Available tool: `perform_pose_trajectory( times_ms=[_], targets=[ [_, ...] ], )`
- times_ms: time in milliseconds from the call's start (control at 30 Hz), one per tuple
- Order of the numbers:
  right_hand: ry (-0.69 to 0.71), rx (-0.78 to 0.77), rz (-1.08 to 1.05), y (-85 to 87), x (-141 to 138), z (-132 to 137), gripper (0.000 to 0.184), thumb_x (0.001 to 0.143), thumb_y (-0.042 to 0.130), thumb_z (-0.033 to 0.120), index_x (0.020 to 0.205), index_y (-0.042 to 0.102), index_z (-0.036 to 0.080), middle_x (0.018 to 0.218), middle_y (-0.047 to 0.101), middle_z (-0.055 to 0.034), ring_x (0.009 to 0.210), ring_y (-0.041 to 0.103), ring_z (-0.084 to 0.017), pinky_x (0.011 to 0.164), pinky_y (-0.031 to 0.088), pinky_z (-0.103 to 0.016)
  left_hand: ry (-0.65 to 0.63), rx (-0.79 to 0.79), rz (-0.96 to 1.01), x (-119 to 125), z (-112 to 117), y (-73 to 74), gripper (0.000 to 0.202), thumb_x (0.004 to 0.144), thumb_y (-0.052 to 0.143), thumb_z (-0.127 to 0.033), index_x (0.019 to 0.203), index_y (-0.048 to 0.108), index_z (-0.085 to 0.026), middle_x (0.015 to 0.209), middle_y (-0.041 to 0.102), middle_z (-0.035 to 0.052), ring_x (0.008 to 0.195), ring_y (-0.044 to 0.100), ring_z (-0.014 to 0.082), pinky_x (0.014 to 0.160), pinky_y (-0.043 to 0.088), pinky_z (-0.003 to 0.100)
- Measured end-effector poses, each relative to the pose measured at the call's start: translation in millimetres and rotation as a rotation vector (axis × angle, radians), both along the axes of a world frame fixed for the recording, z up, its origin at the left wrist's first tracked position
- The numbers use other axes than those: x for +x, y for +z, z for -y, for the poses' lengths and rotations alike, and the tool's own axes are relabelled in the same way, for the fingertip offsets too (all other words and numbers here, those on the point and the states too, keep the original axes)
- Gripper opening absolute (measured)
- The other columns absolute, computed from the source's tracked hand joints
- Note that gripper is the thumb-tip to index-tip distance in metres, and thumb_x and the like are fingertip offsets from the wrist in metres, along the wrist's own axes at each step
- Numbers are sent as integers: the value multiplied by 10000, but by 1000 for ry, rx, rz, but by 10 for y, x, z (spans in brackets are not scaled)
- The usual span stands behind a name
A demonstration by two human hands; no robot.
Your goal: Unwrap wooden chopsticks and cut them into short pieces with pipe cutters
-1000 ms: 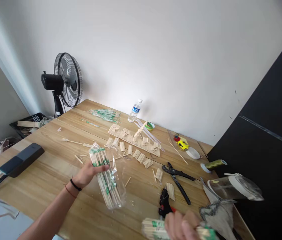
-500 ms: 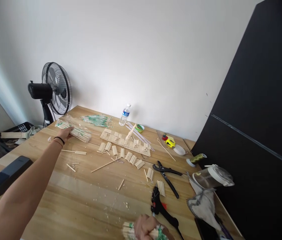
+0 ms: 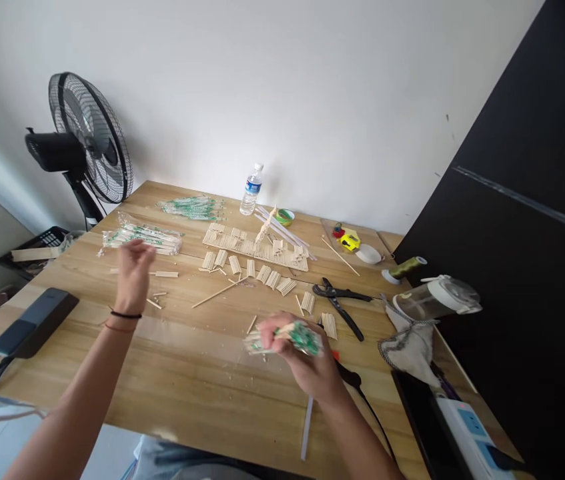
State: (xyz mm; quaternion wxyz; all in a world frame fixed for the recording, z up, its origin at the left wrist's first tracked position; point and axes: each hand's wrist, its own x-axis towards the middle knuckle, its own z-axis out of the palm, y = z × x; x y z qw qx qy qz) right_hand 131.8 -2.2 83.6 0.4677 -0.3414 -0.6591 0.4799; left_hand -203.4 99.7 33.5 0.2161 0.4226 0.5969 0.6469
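My right hand (image 3: 297, 353) is closed round a bundle of wrapped chopsticks (image 3: 307, 337) with green-and-white wrappers, above the front middle of the table. My left hand (image 3: 135, 270) is raised over the left side, holding nothing, its fingers loosely bent and slightly blurred. Just behind it lies a clear pack of chopsticks (image 3: 155, 240). A second pile of green-marked chopsticks (image 3: 192, 208) rests farther back. In the middle stands a model of glued sticks (image 3: 247, 248) on a long flat base, with several small stick panels (image 3: 265, 273) in front.
Pliers (image 3: 339, 300) and a partly hidden glue gun (image 3: 347, 375) with its cord lie to the right. A water bottle (image 3: 251, 190) stands at the back. Thread (image 3: 405, 269) and a clear jar (image 3: 432, 297) line the right edge; a dark box (image 3: 37, 323) sits left.
My left hand has let go of the chopstick pack and drawn back toward me. My right hand has lifted its bundle forward over the table, and the view has tilted down.
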Motion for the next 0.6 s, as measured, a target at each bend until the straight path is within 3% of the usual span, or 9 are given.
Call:
perform_pose_trajectory(
  times_ms=[100, 133, 167, 233, 300, 400, 467, 600],
  targets=[
    [130, -37, -35, -9, -306, -170, 314, 904, 729, 545, 987, 790, 248, 778, 713, -28, 668, 646, -190, 622, 496, -318, -884, 17, -184, 519, 389, 170, 702, 818, 831, -409, 1430, 527, -248, 1466, 578, 147, 1347, 552, 322, 1115, 461, 468],
    [147, -38, -31, -22, -397, -220, 326, 896, 733, 553, 986, 788, 244, 778, 708, -25, 682, 653, -192, 642, 507, -325, -1083, -3, -259, 665, 476, 196, 782, 743, 896, -404, 1426, 549, -247, 1482, 577, 148, 1356, 548, 338, 1123, 457, 465],
    [152, -24, -22, -37, -477, -265, 340, 886, 737, 565, 959, 784, 236, 784, 704, -26, 705, 664, -197, 675, 517, -334, -1193, -23, -293, 786, 535, 201, 735, 730, 907, -395, 1377, 600, -231, 1412, 636, 142, 1295, 598, 334, 1091, 487, 448],
    [121, -4, 22, -67, -585, -337, 372, 871, 738, 591, 935, 770, 226, 855, 701, -42, 790, 682, -214, 719, 523, -340, -1227, -37, -283, 939, 579, 150, 434, 812, 837, -387, 1173, 710, -183, 1165, 750, 117, 1069, 702, 292, 949, 566, 398],
    [62, -1, 72, -82, -615, -389, 389, 852, 757, 591, 979, 742, 224, 927, 690, -51, 843, 672, -221, 752, 525, -347, -1197, -39, -251, 986, 562, 59, 298, 881, 759, -387, 1074, 733, -161, 1045, 774, 102, 938, 720, 262, 859, 588, 367],
    [-3, 76, 182, -75, -535, -440, 348, 823, 813, 516, 991, 693, 236, 991, 650, -43, 943, 632, -232, 867, 509, -378, -1144, -28, -212, 949, 508, -46, 288, 905, 723, -391, 1078, 738, -160, 1047, 778, 100, 964, 715, 265, 871, 580, 359],
    [52, 122, 243, -61, -442, -466, 262, 858, 793, 449, 970, 676, 243, 1027, 636, -34, 992, 617, -227, 923, 489, -383, -1116, -22, -191, 920, 481, -66, 273, 899, 727, -398, 1043, 752, -168, 1022, 782, 90, 974, 713, 266, 876, 576, 352],
    [110, 60, 293, -44, -299, -514, 237, 913, 725, 457, 946, 651, 235, 927, 646, -5, 851, 621, -192, 791, 490, -324, -1102, -35, -169, 942, 448, -44, 255, 854, 780, -412, 927, 771, -168, 924, 788, 68, 857, 724, 240, 815, 584, 332]
  ],
)
